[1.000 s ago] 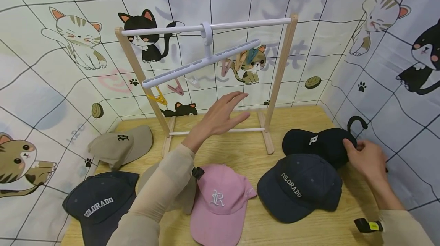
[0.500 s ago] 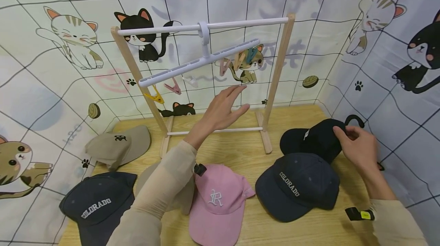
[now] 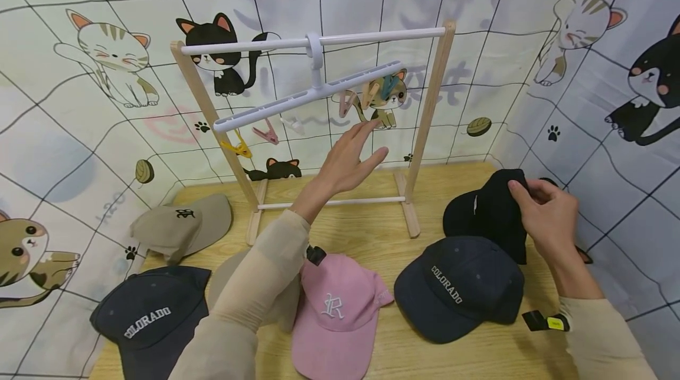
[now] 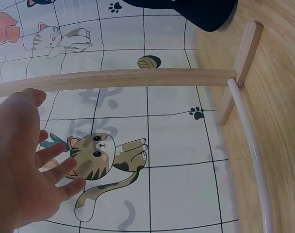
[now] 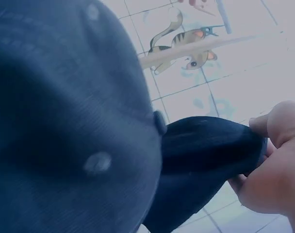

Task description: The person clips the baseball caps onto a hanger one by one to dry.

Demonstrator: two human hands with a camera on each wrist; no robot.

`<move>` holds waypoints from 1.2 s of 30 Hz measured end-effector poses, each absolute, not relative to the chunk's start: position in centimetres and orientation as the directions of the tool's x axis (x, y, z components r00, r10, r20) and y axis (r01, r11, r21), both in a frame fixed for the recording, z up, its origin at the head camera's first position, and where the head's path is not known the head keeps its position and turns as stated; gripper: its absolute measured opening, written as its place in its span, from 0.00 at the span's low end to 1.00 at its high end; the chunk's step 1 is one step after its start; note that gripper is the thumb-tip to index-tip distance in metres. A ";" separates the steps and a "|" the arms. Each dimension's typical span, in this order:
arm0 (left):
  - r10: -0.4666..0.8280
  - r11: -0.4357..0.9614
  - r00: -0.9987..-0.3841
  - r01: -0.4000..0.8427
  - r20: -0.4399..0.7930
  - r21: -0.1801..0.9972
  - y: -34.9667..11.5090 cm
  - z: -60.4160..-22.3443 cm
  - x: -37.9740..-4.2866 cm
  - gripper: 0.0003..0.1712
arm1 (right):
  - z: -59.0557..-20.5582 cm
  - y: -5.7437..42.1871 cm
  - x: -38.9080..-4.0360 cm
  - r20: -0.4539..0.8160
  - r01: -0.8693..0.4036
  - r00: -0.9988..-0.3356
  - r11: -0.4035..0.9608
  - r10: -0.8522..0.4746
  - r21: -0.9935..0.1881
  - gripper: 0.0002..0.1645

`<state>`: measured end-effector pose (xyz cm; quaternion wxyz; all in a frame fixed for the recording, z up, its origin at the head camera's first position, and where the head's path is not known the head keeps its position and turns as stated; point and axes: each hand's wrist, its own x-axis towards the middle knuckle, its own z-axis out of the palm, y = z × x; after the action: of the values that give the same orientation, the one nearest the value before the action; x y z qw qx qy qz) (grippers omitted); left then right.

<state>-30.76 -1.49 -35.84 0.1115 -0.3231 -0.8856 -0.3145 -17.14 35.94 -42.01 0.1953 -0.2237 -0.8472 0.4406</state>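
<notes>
My right hand (image 3: pixel 549 215) pinches the back of a black baseball cap (image 3: pixel 491 209) at the right of the table. The cap's crown is tipped up, its brim toward the left. In the right wrist view, thumb and fingers grip the black cap (image 5: pixel 201 145) behind a large navy crown (image 5: pixel 89 121). A navy COLORADO cap (image 3: pixel 462 291) lies just in front of it. My left hand (image 3: pixel 345 161) is raised with fingers extended, holding nothing, below a pale lilac hanger (image 3: pixel 281 105) with several clothespins. In the left wrist view the left hand (image 4: pixel 26 165) has its fingers spread.
The hanger hangs from the white bar of a wooden rack (image 3: pixel 437 97). A pink cap (image 3: pixel 337 309) lies at front centre, a grey-beige cap (image 3: pixel 284 303) partly under my left arm. Another navy COLORADO cap (image 3: pixel 154 309) and a beige cap (image 3: pixel 183 223) lie left. Cat-print cloth surrounds the table.
My right hand has raised the back of the black cap and moved slightly left, turning the crown upward. My left hand has risen a little, still empty.
</notes>
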 end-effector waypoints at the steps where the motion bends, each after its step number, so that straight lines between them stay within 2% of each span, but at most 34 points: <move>1: 0.499 0.587 -0.768 0.640 0.401 0.496 -1.4 -35.9 -30.8 0.38 | -41.8 35.8 -17.2 0.137 0.200 -0.823 0.507 0.551 -0.839 0.35; 6: 0.474 0.570 -0.788 0.615 0.393 0.545 -0.9 -36.1 -30.9 0.39 | -40.7 34.6 -17.2 0.202 0.114 -0.814 0.491 0.545 -0.864 0.31; 15: 0.427 0.563 -0.817 0.576 0.388 0.593 -0.5 -36.6 -31.6 0.38 | -38.6 32.4 -17.0 0.346 -0.076 -0.789 0.479 0.507 -0.875 0.17; 27: 0.384 0.552 -0.843 0.537 0.378 0.638 -0.2 -37.1 -32.5 0.40 | -36.1 30.0 -15.9 0.445 -0.250 -0.777 0.432 0.444 -0.867 0.11; 36: 0.370 0.567 -0.867 0.495 0.333 0.658 1.0 -37.6 -33.5 0.42 | -35.3 28.5 -14.9 0.452 -0.280 -0.810 0.432 0.373 -0.857 0.11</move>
<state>-33.53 1.04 -37.56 0.0789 -0.2454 -0.8817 -0.3951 -14.85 28.51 -35.26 0.3067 -0.0296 -0.7887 0.5321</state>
